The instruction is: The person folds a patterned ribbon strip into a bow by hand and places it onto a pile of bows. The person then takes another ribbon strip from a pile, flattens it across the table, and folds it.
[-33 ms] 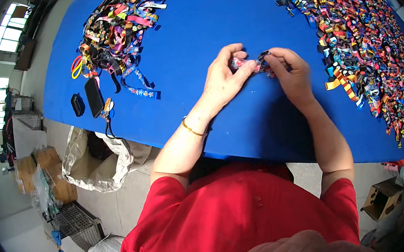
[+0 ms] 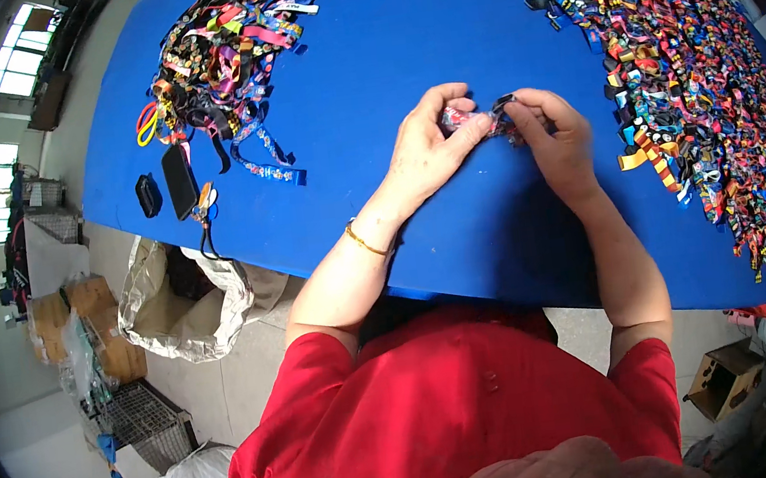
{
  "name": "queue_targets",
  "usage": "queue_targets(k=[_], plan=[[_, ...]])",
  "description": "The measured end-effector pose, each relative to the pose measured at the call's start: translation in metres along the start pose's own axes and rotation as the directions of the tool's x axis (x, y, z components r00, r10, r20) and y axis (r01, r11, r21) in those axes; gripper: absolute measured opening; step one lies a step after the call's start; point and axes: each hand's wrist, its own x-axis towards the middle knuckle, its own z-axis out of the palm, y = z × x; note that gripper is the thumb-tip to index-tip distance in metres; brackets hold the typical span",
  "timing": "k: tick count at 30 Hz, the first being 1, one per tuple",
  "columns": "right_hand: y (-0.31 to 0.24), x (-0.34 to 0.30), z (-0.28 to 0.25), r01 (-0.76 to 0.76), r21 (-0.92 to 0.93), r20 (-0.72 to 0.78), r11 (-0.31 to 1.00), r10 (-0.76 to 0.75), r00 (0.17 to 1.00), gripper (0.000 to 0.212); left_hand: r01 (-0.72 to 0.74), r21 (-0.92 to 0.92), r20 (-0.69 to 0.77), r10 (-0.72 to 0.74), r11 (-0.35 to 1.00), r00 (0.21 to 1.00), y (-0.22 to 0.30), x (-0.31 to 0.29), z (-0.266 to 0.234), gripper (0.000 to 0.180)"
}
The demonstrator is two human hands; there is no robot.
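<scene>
Both hands meet over the middle of the blue table. My left hand is closed around a small patterned fabric strap, red and white where it shows; the palm and fingers hide much of it. Between the thumb and fingers of my right hand is the strap's dark end, pinched close to the left fingertips. To the left lies a tangled heap of colourful straps. A large spread of short, looped colourful straps covers the table's right side.
A black phone, a small black case and orange-handled scissors lie by the table's left edge. Below that edge stands an open pale sack. Cartons and a wire crate are on the floor at left; a wooden box stands at lower right.
</scene>
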Motion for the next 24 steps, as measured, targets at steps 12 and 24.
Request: queue_targets(k=[12,24], plan=[[-0.0006,-0.0038,0.0015,-0.018,-0.034,0.043,0.999,0.019,0.999,0.015,0.153,-0.329,0.176,-0.099,0.932,0.979,-0.0027,-0.0001,-0.0038,0.014],[-0.0045,-0.0023,-0.0011,0.172,-0.133,0.203,0.976,-0.143,0.969,0.018,0.052,-0.227,0.077,-0.035,0.972,0.996,0.0019,-0.0019,-0.0019,0.012]])
